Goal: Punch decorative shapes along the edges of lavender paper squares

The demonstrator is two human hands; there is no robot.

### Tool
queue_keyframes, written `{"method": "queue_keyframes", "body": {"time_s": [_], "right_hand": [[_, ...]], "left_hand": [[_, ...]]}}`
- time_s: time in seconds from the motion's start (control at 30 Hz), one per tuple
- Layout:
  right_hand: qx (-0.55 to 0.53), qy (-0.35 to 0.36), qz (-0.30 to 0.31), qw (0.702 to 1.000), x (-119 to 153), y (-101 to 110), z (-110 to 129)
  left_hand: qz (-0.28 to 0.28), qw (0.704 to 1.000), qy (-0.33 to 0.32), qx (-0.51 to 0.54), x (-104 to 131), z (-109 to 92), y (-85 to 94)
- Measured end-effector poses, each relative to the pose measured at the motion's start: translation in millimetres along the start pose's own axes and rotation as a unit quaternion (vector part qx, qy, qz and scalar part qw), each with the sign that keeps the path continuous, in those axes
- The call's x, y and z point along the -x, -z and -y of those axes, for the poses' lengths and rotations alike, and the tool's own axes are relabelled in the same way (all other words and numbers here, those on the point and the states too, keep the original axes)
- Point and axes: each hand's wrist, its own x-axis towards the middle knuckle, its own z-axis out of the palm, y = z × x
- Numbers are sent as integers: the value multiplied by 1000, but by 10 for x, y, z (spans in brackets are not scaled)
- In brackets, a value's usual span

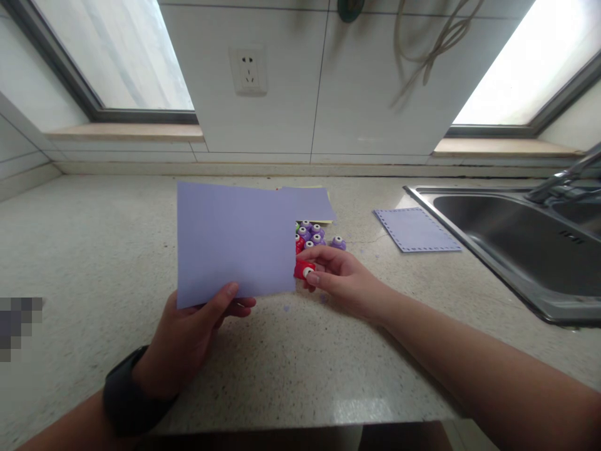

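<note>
The purple sheet [237, 241] is held up over the speckled counter [282, 376], its long axis run from left to right across the view, with its short right edge turned toward the red punch [304, 269]. By the left hand [197, 329] the sheet is grasped at its lower edge, toward the left corner, the thumb laid on the face and the fingers tucked beneath. By the right hand [347, 279] the red punch is pinched between thumb and fingers, and it is placed at the lower part of the sheet's right edge, just above the bottom corner. That edge is thus nearer to the right hand, and the far end of the sheet is borne by the left. Whether the paper is seated in the punch's slot or merely met by it cannot be told from this angle. The sheet is seen as plain, pale purple and flat, with straight sides and no holes visible on its face. The punch is seen as a small red body topped by a white round button with a dark mark. Just behind it, purple punches [317, 239] are clustered, and a finished-looking punched sheet [417, 230] is laid by the sink [493, 250], small marks lined along its edges.
</note>
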Motion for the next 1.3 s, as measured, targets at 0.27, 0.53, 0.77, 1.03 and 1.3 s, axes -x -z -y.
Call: {"method": "queue_keyframes", "body": {"time_s": [0.27,0.53,0.77,1.03,1.3], "right_hand": [[16,-13,26,999,20,-12,28],[17,-13,36,999,20,-15,21],[11,-13,61,998,23,-23,34],[7,-37,94,995,47,-43,11],[55,-45,107,992,65,-47,-2]], "left_hand": [[-16,1000,-14,0,2,21,1],[-20,998,-20,-64,30,-23,-2],[16,991,-50,-120,14,-11,5],[67,983,-50,-163,34,2,-24],[78,954,-78,-279,92,57,62]]}}
